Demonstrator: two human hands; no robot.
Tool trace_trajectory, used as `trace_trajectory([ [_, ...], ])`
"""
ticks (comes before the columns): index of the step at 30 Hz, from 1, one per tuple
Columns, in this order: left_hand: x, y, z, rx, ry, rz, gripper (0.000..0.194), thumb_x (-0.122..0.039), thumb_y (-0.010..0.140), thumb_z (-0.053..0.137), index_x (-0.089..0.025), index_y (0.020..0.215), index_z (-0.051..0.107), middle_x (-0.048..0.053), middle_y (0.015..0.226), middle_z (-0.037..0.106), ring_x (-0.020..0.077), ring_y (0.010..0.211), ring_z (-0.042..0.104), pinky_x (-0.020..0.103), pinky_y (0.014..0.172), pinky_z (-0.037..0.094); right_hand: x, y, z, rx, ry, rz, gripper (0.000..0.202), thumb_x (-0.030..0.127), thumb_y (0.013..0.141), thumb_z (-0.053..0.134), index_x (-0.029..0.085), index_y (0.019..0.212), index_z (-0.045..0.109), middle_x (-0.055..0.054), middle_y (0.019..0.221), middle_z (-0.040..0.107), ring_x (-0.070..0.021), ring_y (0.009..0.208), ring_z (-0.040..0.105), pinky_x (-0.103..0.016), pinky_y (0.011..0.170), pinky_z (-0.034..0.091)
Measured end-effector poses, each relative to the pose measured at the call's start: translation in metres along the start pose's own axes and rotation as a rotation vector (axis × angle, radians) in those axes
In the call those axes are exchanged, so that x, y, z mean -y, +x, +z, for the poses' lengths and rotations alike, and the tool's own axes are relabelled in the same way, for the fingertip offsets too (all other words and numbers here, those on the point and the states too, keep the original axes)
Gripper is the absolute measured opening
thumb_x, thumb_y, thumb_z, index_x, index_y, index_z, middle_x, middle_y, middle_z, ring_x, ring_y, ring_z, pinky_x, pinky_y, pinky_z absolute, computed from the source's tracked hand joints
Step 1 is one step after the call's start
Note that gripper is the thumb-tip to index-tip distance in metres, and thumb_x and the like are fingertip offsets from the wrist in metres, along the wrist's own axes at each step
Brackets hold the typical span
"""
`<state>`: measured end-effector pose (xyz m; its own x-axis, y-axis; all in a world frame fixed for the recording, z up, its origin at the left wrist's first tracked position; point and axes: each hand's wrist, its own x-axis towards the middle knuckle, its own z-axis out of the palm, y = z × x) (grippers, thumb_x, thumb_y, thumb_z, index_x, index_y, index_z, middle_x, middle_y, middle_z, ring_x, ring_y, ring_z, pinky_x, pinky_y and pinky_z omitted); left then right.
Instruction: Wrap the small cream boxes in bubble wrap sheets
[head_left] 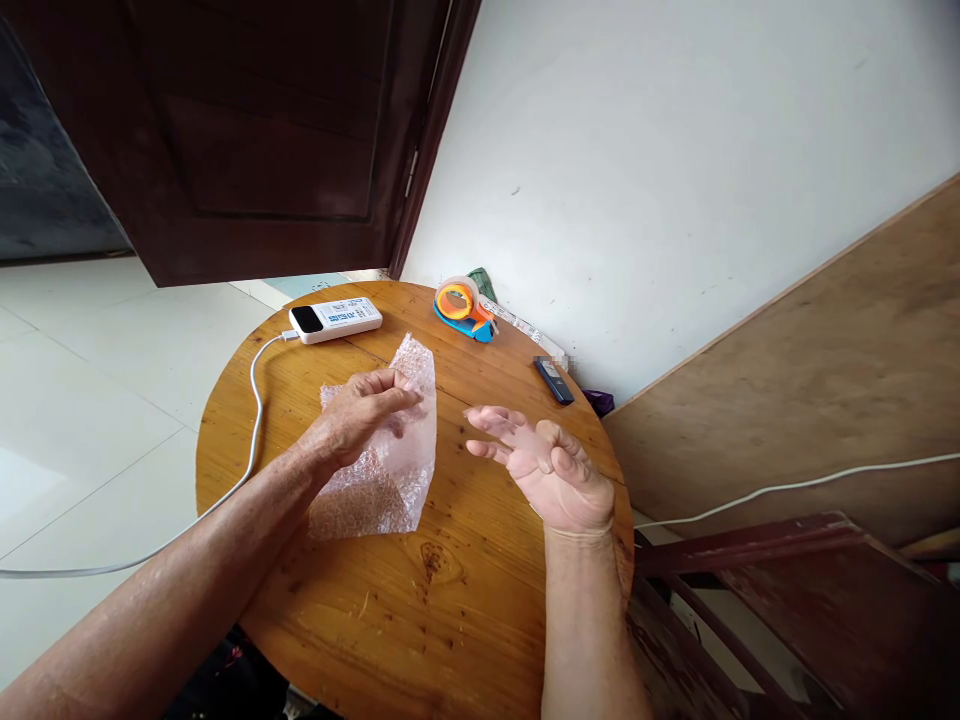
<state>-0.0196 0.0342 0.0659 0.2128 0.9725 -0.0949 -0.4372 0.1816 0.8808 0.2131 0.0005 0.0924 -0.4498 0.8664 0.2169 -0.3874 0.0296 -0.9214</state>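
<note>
A crumpled, clear sheet of bubble wrap [371, 500] is over the left-middle part of the round wooden table [480, 630]. Its upper edge is pinched between the thumb and fingers of my left hand [358, 415], which hides part of the sheet. To the right of the wrap, apart from it, my right hand [562, 475] hovers above the tabletop. Its fingers are spread and bent a little, the palm turned partly up, and I see nothing held in it.
A white power bank [337, 320] with a plugged-in cable [255, 420] lies at the table's back left. An orange-and-blue tape dispenser [465, 308] stands at the back edge, near a dark blue box-like object [553, 380]. Behind are a dark door [262, 140] and a white wall [637, 150].
</note>
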Motion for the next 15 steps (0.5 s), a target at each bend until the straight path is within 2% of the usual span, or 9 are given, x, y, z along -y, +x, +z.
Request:
trace_trajectory([
  [4,0.0003,0.0003,0.0005,-0.003,0.008,0.001,0.021,-0.027,0.062,0.077,-0.015,0.062,0.06,0.0,0.061,0.065,0.0075,0.049,0.054,0.019,0.045,0.041,0.0006,0.0006,0.0023,0.02,0.014,-0.003,0.023,0.038,0.082,0.071,0.023,0.068,0.061,-0.002,0.125,0.07,-0.0356,0.13,0.054,-0.055,0.098,0.047],
  [11,0.0007,0.0005,-0.0002,-0.003,0.019,-0.002,0.02,-0.028,0.064,0.077,-0.015,0.063,0.061,0.0,0.062,0.065,0.008,0.051,0.055,0.019,0.046,0.042,-0.0012,-0.0011,-0.0011,-0.051,0.009,0.006,0.026,0.043,0.082,0.072,0.024,0.069,0.06,-0.005,0.12,0.072,-0.034,0.121,0.061,-0.062,0.099,0.045],
  [15,-0.0001,0.0002,0.0003,0.004,0.018,-0.002,0.02,-0.028,0.064,0.076,-0.015,0.063,0.061,0.0,0.061,0.064,0.0078,0.051,0.054,0.019,0.046,0.041,-0.0009,-0.0002,-0.0004,-0.049,0.033,-0.016,0.027,0.042,0.085,0.069,0.024,0.068,0.058,-0.006,0.116,0.074,-0.031,0.116,0.064,-0.057,0.097,0.048],
])
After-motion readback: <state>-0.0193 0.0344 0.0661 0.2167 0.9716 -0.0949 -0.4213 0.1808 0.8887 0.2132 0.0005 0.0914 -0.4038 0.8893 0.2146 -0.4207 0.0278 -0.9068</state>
